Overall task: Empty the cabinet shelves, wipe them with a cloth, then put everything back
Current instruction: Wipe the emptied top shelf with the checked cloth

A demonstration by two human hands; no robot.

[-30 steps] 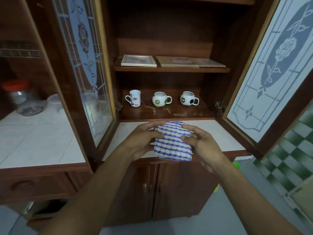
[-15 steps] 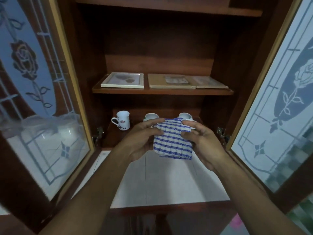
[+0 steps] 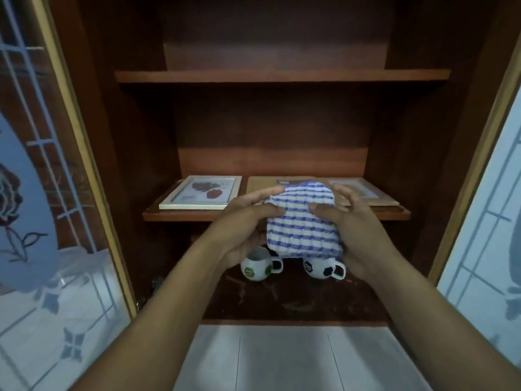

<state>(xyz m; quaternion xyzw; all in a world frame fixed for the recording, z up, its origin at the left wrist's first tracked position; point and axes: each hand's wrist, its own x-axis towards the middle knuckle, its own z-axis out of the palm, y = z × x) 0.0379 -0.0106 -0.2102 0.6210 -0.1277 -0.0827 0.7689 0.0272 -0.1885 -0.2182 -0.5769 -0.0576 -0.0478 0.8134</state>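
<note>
Left hand (image 3: 242,221) and right hand (image 3: 352,232) grasp a folded blue-striped cloth (image 3: 301,224) held before the middle shelf (image 3: 174,216), above the football mug (image 3: 321,268). Shelves not yet emptied: advisably park the cloth on the desk (image 3: 282,362), then lift out the picture frame (image 3: 201,192) flat, two-handed.

soccer mug (image 3: 324,270) rim behind cloth (image 3: 303,224) | middle frame (image 3: 260,182) part-hidden | left door (image 3: 42,221) cropped

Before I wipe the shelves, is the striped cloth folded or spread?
Folded: the cloth is a thick pad gripped by left hand and right hand.
</note>
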